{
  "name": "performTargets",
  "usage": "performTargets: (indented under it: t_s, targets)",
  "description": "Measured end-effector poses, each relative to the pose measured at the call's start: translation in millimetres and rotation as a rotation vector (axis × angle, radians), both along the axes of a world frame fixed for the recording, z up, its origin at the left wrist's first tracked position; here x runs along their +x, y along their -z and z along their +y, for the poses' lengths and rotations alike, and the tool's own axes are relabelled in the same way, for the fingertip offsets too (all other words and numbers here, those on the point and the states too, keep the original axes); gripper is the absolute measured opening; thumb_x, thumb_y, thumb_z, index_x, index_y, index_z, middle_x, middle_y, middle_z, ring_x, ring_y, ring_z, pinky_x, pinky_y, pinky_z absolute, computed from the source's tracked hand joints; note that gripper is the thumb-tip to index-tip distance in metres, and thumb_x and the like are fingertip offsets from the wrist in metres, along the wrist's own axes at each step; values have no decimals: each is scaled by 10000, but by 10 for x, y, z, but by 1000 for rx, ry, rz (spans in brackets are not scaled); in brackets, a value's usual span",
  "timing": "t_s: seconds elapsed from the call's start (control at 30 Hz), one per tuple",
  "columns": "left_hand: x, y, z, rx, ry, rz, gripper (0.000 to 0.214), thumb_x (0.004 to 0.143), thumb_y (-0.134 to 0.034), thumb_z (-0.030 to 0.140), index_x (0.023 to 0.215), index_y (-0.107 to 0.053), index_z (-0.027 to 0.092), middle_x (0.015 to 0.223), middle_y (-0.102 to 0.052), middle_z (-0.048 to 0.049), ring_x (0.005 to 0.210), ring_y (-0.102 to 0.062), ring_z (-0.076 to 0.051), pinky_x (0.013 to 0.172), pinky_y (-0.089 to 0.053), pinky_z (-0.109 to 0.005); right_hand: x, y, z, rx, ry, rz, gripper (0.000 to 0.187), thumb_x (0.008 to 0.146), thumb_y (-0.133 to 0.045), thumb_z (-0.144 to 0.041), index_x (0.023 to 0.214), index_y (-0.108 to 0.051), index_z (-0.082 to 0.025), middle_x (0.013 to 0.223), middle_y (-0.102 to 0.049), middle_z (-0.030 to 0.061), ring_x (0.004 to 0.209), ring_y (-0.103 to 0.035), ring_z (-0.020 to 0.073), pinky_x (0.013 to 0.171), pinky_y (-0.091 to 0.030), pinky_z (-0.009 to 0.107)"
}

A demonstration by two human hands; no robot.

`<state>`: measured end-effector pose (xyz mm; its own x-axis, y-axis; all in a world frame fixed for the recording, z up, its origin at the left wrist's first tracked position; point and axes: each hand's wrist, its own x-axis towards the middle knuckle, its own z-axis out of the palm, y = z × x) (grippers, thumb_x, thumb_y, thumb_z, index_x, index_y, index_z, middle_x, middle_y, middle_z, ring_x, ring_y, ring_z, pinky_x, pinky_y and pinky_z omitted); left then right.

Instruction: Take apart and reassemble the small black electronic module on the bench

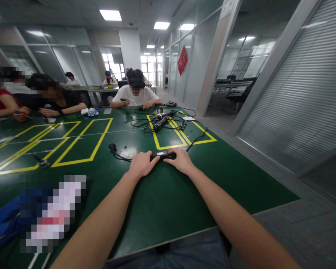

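Observation:
A small black box with a pale label, set in a black power cord [160, 154], lies between my hands above the green table [168, 201]. My left hand [142, 163] grips its left end with thumb and fingers. On the other end, my right hand [180, 160] is closed the same way. From my left hand the cord runs left to a round black plug [112, 147] on the table. Past my right hand a black cable [197, 139] stretches away to the upper right. The undersides of the box and my fingertips are partly hidden.
Beyond my hands lies a tangle of black cables and adapters [161, 121] over yellow tape rectangles [156, 144]. A person in a white shirt [123, 93] sits across the table; others sit left. Blue cloth [5, 216] lies at near left, by a blurred-out item.

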<state>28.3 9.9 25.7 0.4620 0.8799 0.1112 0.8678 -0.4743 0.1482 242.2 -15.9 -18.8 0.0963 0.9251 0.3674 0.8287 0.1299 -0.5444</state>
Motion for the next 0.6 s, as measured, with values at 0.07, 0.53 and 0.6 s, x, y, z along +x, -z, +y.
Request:
performTargets:
  t_s: [0.07,0.53,0.6]
  targets:
    - [4,-14,-13,2,11,17,579,1076,-364,631,1065,-739,190,1069,-805,-172,1053,-739,-358,914,-514,-439,-1,-6,-1,-3,-2,-1,279,787,-908,-416,983,-804,-247,1037,-782,73,1007,-713,283,927,-543,430]
    - [30,-49,-53,12,-2,62,585,1094,-328,598,1123,-731,174,1125,-798,-194,1108,-731,-370,959,-515,-471,19,54,34,41,0,6,287,775,-914,-404,976,-779,-250,1007,-745,56,1003,-671,269,919,-519,423]
    - [34,-55,-57,13,1,71,588,1097,-316,593,1127,-730,177,1126,-800,-190,1117,-728,-368,966,-514,-473,28,62,37,48,-1,11,294,769,-917,-410,969,-771,-251,997,-731,49,998,-661,263,913,-514,415]
